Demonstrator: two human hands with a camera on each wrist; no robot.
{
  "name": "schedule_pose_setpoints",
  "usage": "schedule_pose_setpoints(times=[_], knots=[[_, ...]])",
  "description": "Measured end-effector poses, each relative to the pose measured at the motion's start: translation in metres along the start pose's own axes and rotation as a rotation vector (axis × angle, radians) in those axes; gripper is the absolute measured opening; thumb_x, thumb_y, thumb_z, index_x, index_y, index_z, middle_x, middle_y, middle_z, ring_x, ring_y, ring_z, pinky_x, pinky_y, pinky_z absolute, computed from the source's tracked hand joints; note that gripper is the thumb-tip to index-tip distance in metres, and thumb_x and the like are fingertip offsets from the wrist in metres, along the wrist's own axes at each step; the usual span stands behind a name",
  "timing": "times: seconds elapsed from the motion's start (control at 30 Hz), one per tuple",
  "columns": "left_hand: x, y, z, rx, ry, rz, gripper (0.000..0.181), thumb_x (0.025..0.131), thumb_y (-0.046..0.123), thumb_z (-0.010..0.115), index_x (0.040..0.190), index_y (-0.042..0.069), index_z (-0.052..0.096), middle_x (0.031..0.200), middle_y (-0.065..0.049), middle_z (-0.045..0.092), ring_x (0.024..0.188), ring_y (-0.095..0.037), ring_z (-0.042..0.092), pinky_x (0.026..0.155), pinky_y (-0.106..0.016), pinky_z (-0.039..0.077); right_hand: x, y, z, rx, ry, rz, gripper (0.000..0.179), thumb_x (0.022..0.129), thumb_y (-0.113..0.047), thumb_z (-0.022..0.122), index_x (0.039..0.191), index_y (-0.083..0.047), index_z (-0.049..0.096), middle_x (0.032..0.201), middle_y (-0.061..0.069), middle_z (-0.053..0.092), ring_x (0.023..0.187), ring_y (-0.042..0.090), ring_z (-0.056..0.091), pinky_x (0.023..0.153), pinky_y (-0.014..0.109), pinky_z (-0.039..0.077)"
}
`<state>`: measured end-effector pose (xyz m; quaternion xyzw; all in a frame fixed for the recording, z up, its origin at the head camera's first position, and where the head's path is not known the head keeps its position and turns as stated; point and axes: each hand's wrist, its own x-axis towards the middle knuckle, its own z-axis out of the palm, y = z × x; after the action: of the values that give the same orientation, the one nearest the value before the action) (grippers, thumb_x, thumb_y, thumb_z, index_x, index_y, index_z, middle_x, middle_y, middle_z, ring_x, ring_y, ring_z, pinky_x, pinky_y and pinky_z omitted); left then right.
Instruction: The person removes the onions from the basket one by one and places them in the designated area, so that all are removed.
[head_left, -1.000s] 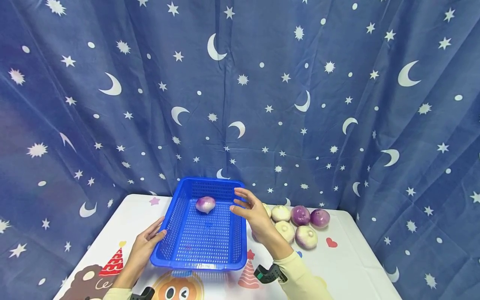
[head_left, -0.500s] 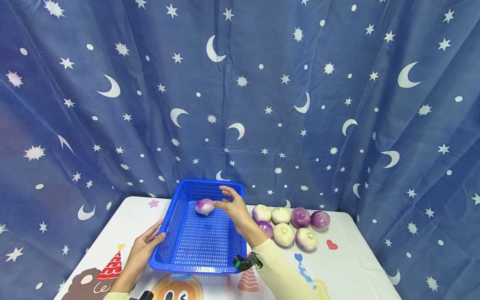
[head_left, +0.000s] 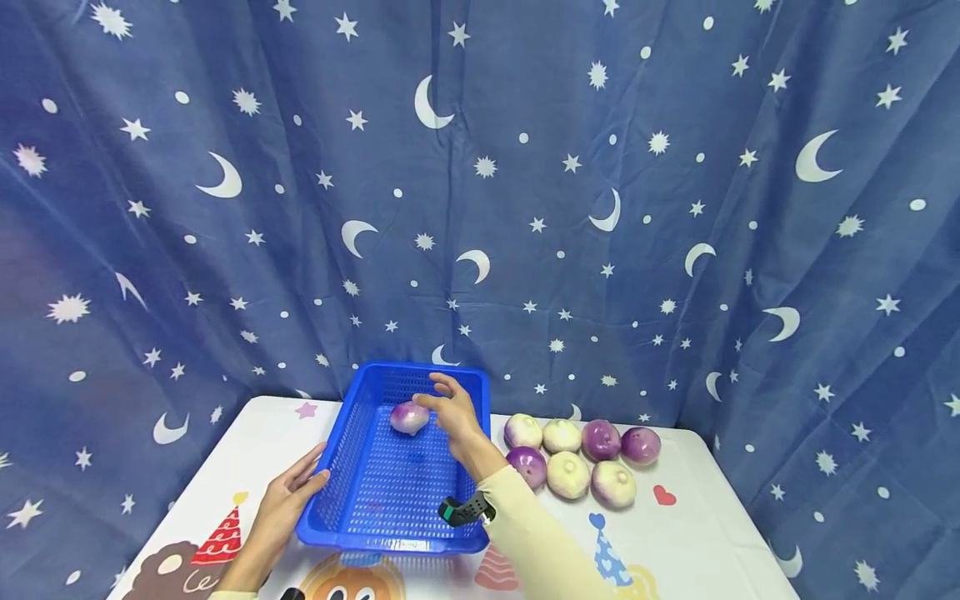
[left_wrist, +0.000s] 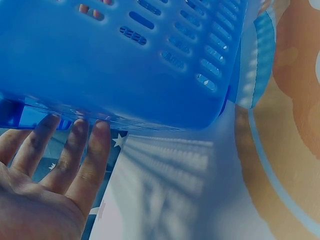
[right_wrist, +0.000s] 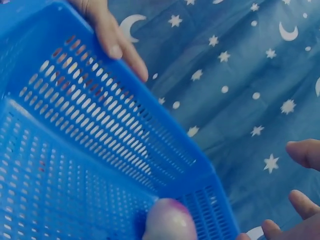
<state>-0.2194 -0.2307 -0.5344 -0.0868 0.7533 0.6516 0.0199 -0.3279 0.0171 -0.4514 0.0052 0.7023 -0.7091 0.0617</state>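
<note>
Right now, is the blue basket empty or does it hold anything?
Not empty. The blue basket holds one onion near its far end; the right hand is beside it, and six more onions lie on the table.

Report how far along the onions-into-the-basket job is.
Done: one onion lies inside the blue basket. In hand: the right hand is in the basket beside that onion, fingers spread and not gripping it, while the left hand rests flat against the basket's left wall. Left: seven onions sit on the table to the right of the basket.
</note>
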Motion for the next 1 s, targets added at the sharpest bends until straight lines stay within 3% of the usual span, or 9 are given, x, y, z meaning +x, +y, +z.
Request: schedule_pose_setpoints(times=[0.1, 0.27, 0.37, 0.5, 0.8, 1.0], knots=[[-0.001, 0.000, -0.002, 0.003, 0.000, 0.010, 0.064, 0.098, 0.039, 0.059, 0.154, 0.022, 0.034, 0.156, -0.011, 0.039, 0.120, 0.011, 0.048, 0.086, -0.004, 0.039, 0.005, 0.005, 0.004, -0.005, 0.026, -0.007, 0.057, 0.076, -0.019, 0.079, 0.130, -0.018, 0.061, 0.146, 0.015, 0.049, 0.131, 0.037, 0.047, 0.102, 0.053, 0.041], [0.000, 0.002, -0.001, 0.015, 0.005, 0.006, 0.065, 0.097, 0.040, 0.059, 0.154, 0.022, 0.034, 0.155, -0.011, 0.040, 0.134, -0.010, 0.048, 0.086, -0.004, 0.038, 0.014, 0.013, 0.004, -0.048, 0.032, -0.009, 0.063, 0.076, -0.021, 0.080, 0.134, -0.015, 0.058, 0.149, 0.021, 0.044, 0.135, 0.041, 0.043, 0.109, 0.057, 0.033], [0.001, 0.002, -0.001, 0.007, 0.009, -0.017, 0.065, 0.097, 0.041, 0.060, 0.154, 0.025, 0.035, 0.155, -0.009, 0.041, 0.123, 0.002, 0.054, 0.086, -0.004, 0.038, 0.019, 0.018, 0.003, -0.071, 0.026, 0.008, 0.067, 0.075, -0.020, 0.080, 0.137, -0.012, 0.055, 0.149, 0.022, 0.044, 0.135, 0.042, 0.042, 0.110, 0.057, 0.033], [-0.001, 0.001, 0.000, -0.010, 0.002, -0.014, 0.065, 0.096, 0.040, 0.061, 0.154, 0.024, 0.035, 0.154, -0.011, 0.041, 0.100, 0.022, 0.050, 0.086, -0.005, 0.040, 0.024, 0.027, 0.004, -0.094, 0.046, 0.022, 0.067, 0.075, -0.018, 0.079, 0.137, -0.010, 0.055, 0.148, 0.023, 0.044, 0.134, 0.042, 0.043, 0.110, 0.057, 0.033], [-0.003, 0.000, -0.001, -0.012, 0.003, 0.009, 0.063, 0.097, 0.037, 0.061, 0.153, 0.022, 0.036, 0.154, -0.012, 0.041, 0.106, 0.018, 0.051, 0.086, -0.006, 0.041, 0.029, 0.047, 0.016, -0.107, 0.089, 0.054, 0.062, 0.076, -0.015, 0.077, 0.134, -0.009, 0.057, 0.145, 0.026, 0.044, 0.131, 0.042, 0.046, 0.110, 0.056, 0.034], [-0.001, 0.001, 0.000, -0.024, -0.003, -0.001, 0.063, 0.098, 0.035, 0.060, 0.154, 0.022, 0.035, 0.154, -0.012, 0.041, 0.099, 0.022, 0.051, 0.086, -0.007, 0.041, 0.032, 0.053, 0.015, -0.148, 0.110, 0.049, 0.063, 0.076, -0.012, 0.077, 0.136, -0.009, 0.057, 0.147, 0.029, 0.042, 0.132, 0.045, 0.045, 0.109, 0.057, 0.037]])
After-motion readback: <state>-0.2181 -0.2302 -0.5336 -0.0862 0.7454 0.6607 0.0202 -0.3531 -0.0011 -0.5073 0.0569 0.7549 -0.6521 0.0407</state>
